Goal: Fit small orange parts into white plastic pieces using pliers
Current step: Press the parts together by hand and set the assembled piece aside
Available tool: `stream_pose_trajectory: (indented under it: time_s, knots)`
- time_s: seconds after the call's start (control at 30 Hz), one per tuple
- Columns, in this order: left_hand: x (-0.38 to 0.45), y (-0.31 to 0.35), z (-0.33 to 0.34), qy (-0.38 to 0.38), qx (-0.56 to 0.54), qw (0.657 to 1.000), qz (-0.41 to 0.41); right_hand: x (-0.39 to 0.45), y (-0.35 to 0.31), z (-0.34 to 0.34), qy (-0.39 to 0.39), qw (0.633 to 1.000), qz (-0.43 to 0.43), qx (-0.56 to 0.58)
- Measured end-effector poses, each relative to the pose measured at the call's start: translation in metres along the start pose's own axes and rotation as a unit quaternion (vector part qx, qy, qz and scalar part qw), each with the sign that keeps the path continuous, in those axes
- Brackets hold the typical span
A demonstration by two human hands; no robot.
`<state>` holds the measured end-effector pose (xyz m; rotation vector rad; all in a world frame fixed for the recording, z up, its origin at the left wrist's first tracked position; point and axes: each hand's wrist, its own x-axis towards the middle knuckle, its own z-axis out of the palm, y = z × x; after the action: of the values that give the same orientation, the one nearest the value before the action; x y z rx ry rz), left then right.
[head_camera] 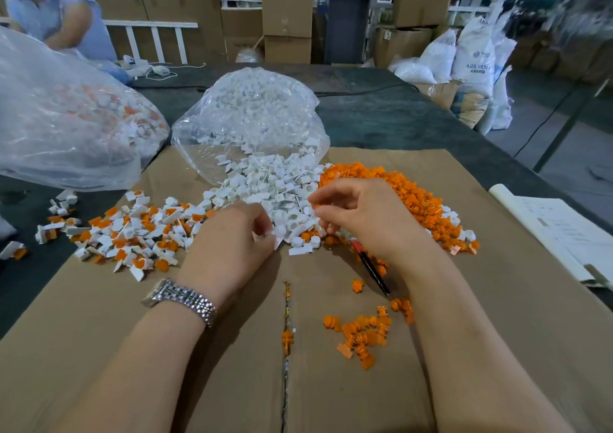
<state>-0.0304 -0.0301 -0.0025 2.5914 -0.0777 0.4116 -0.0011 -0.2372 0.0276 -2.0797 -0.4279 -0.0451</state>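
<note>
Both hands (298,223) work at the white pile's (265,180) near edge, pliers (371,266) beneath.

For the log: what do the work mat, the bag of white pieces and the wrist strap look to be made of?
Work mat: brown corrugated cardboard, matte, seemingly a flattened box, with a seam down the middle.
Bag: thin clear plastic film, glossy, wrinkled, contents showing through.
Wrist strap on the left wrist: looks like polished metal links, silver and shiny; the alloy cannot be told.
</note>
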Motion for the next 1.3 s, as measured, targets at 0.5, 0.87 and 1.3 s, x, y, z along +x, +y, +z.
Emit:
stream_pose_trajectory:
  time_s: [0.5,0.87,1.3]
  knots:
    - [0.008,0.004,-0.01,-0.17,-0.713,0.644,-0.219,-0.002,-0.01,0.008,0.03,0.989,-0.057,0.13]
    - [0.007,0.005,-0.008,-0.145,-0.696,0.681,-0.176,-0.005,-0.016,0.013,0.04,0.994,-0.085,0.049]
    - [0.005,0.01,0.0,-0.1,-0.653,0.732,-0.164,-0.006,-0.015,0.024,0.058,0.993,-0.099,-0.03]
